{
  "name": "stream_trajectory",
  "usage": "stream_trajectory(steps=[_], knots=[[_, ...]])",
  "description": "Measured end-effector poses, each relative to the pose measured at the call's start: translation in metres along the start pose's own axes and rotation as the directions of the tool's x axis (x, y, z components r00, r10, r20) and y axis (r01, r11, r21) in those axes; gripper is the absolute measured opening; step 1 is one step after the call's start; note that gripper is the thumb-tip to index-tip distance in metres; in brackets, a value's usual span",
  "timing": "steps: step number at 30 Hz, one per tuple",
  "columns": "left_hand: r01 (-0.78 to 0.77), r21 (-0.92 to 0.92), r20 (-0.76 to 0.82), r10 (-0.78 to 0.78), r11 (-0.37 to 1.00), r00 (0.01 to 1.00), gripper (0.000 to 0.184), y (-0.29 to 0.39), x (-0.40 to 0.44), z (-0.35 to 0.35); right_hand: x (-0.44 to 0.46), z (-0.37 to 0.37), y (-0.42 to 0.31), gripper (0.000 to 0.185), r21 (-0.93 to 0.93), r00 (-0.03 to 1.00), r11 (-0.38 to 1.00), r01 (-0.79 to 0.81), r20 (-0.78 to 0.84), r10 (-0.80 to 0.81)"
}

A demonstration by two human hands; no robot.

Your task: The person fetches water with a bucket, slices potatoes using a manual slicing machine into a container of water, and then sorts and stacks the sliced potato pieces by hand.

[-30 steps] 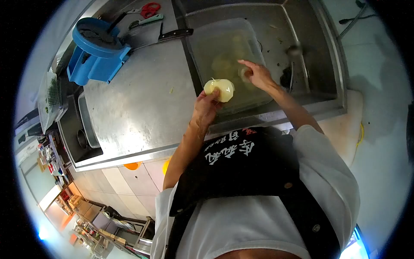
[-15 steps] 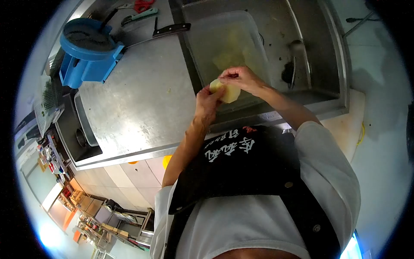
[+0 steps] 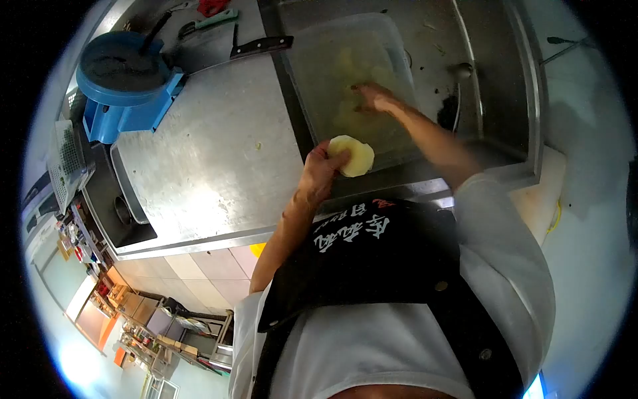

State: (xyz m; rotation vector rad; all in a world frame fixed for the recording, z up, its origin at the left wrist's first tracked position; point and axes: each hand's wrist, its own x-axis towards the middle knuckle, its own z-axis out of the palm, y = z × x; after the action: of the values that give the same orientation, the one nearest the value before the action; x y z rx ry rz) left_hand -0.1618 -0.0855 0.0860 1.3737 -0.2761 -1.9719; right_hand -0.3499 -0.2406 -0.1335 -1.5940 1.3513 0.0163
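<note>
My left hand is closed on round, pale yellow potato slices, thumb across the face, over the near edge of a translucent plastic tub. How many slices are stacked there I cannot tell. Cloudy water fills the tub, and blurred yellowish pieces show beneath its surface. Over the middle of this tub, my right hand reaches down with thumb and forefinger apart, at or in the water. Nothing is visible between its fingers.
The tub sits in a steel sink. Left of it lies a steel worktop, with a black-handled knife at its far edge. A blue plastic device stands at the far left, near a green-handled tool.
My right hand has left the slices and moved away from me, down into the tub. The left hand keeps hold of the slices, which now face up more fully.
</note>
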Motion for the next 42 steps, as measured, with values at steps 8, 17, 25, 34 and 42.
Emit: stream_trajectory(steps=[8,17,25,34,42], knots=[[0.021,0.051,0.025,-0.022,0.998,0.999,0.029,0.008,-0.003,0.003,-0.058,0.061,-0.037,0.042,-0.487,0.880,0.773,0.408,0.436,-0.190],[-0.027,-0.008,-0.016,0.027,1.000,1.000,0.035,-0.006,0.001,0.002,-0.128,-0.072,-0.072,0.039,0.620,0.881,0.746,-0.242,0.462,-0.098],[-0.032,-0.119,-0.146,0.014,0.992,0.989,0.040,0.005,-0.008,0.010,-0.185,-0.074,-0.145,0.050,0.236,0.887,0.908,0.347,0.233,-0.399],[-0.180,-0.008,-0.023,0.180,0.984,0.983,0.037,-0.001,-0.016,0.010,-0.194,-0.052,-0.156,0.064,-0.091,0.889,0.886,0.454,-0.024,-0.458],[-0.138,0.067,-0.161,0.148,0.988,0.976,0.034,-0.013,0.002,-0.005,-0.103,-0.074,-0.098,0.066,0.282,0.919,0.920,0.274,0.205,-0.336]])
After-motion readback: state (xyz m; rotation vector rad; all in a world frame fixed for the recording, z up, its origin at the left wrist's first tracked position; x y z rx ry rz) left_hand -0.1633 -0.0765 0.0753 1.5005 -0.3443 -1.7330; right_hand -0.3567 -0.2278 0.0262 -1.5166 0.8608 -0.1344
